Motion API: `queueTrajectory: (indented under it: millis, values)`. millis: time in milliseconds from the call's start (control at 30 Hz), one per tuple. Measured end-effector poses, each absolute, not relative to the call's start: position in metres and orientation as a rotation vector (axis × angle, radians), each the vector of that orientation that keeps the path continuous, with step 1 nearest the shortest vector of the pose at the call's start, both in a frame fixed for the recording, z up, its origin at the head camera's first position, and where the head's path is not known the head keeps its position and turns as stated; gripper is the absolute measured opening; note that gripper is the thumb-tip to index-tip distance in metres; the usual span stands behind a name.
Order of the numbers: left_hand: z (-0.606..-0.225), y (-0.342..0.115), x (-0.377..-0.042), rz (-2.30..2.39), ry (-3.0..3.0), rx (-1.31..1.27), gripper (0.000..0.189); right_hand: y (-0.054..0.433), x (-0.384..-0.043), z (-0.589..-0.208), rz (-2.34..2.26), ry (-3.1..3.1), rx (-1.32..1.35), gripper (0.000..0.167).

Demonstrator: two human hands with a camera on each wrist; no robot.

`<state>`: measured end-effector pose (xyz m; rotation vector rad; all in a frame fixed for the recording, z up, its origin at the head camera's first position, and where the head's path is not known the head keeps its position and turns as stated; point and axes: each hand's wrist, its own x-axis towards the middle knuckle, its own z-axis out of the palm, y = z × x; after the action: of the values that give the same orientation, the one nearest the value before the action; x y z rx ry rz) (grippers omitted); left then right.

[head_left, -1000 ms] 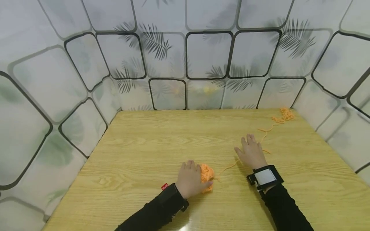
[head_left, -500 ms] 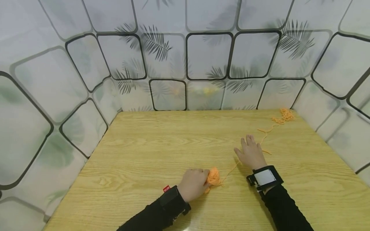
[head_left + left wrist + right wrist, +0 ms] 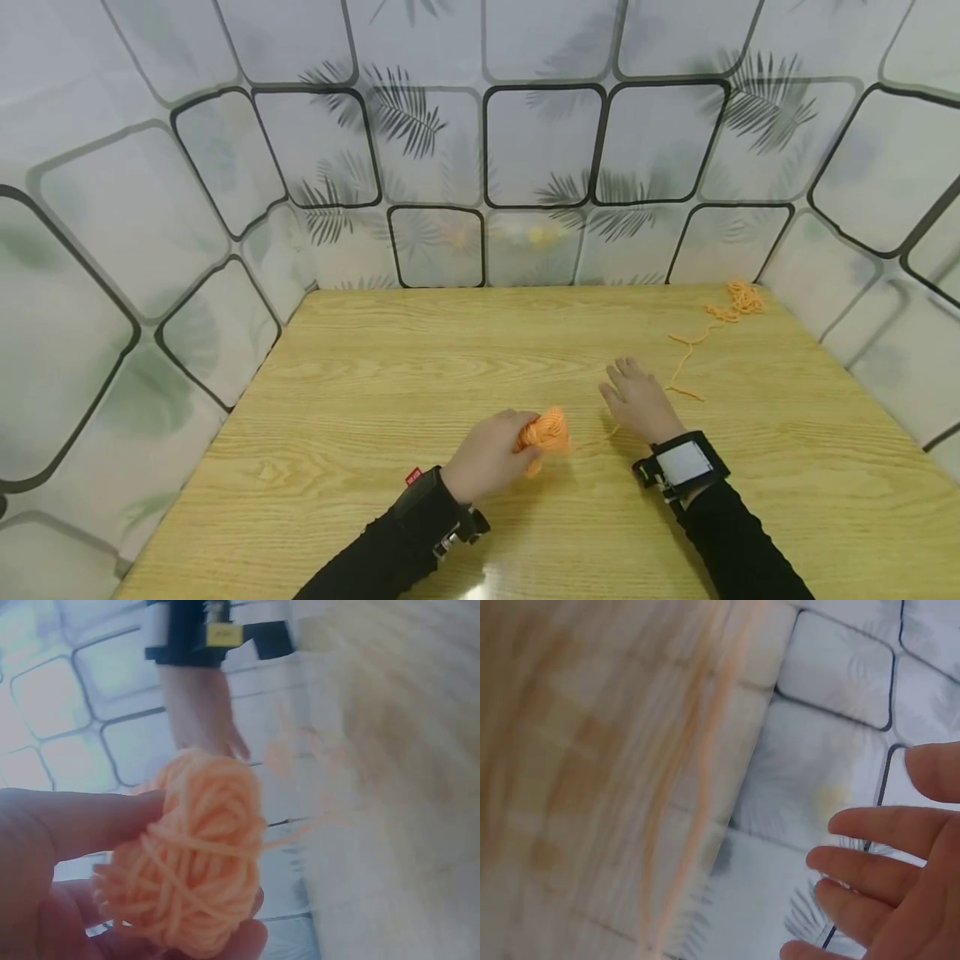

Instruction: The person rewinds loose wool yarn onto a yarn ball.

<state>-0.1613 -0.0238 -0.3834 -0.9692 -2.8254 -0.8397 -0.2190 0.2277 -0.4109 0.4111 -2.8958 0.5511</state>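
Observation:
An orange ball of yarn [image 3: 547,431] is gripped by my left hand [image 3: 486,458] above the front middle of the table. In the left wrist view the wound yarn [image 3: 202,855] sits between the thumb and the curled fingers, and one strand trails off to the right. That strand [image 3: 611,435] runs over the table toward my right hand [image 3: 641,406], which is held out with its fingers spread. The right wrist view shows its fingers [image 3: 877,832] extended with nothing between them; the strand [image 3: 705,772] passes beside them.
A loose heap of orange yarn [image 3: 742,298] lies at the table's back right corner. From it a strand [image 3: 688,350] winds forward. The wooden table [image 3: 360,375] is bordered by a patterned curtain [image 3: 540,142] at the back and both sides.
My left hand has gone from lying over the yarn ball to gripping it, turned it, and raised it. My right hand has shifted slightly left and nearer to me.

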Motion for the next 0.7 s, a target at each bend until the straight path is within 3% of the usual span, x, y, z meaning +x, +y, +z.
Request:
queueTrajectory:
  millis: [333,700]
  values:
    - [-0.35,-0.04,-0.177,-1.183,-2.789,-0.924,0.046,0.183,-0.204,-0.404,1.255,-2.674,0.739,0.045]
    - [-0.335,-0.052,-0.182,-1.383,-2.751,-0.863,0.05,0.163,-0.195,-0.391,1.423,-2.44,0.909,0.036]
